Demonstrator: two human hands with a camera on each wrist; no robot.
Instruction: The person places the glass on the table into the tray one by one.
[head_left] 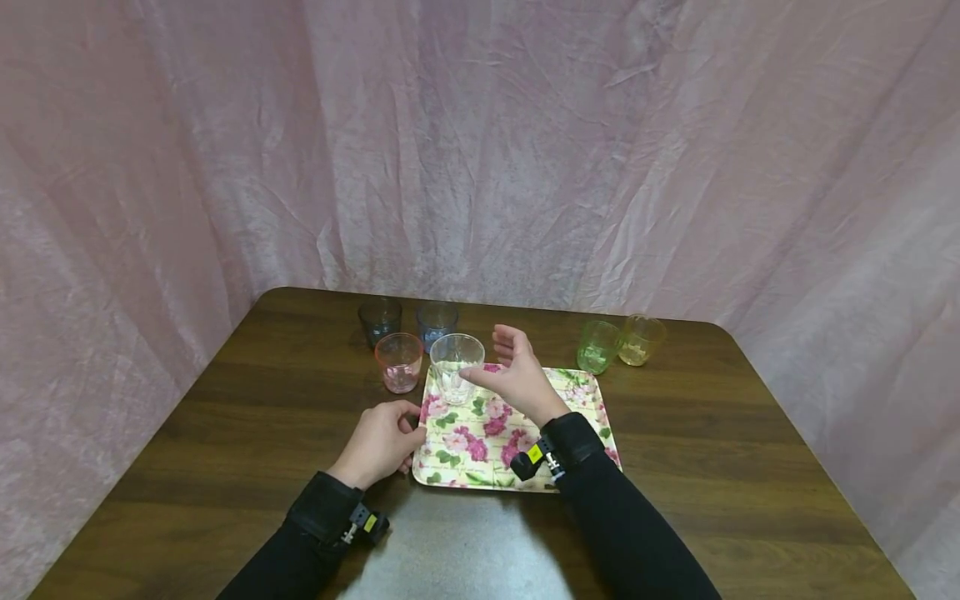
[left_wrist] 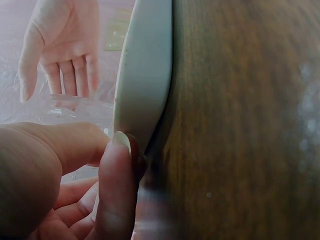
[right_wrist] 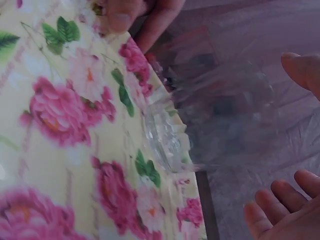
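Note:
A floral tray [head_left: 450,458] with pink flowers and green leaves lies on the table. My left hand [head_left: 382,443] pinches its left edge; in the left wrist view the thumb and a finger meet at the tray's pale rim [left_wrist: 145,70]. On the tray's far left corner stands a clear glass [head_left: 455,367], upright. My right hand [head_left: 521,383] is just right of it, thumb and fingers spread. The right wrist view shows the clear glass [right_wrist: 220,115] between the thumb and the fingers, with a gap to them.
Left of the tray stands a pink glass [head_left: 400,363]. Behind it are a dark grey glass [head_left: 379,322] and a blue glass [head_left: 437,323]. Beyond the tray's right corner, a green glass [head_left: 597,347] and a yellow glass [head_left: 642,340] stand close together. A pink curtain [head_left: 480,167] hangs behind the table.

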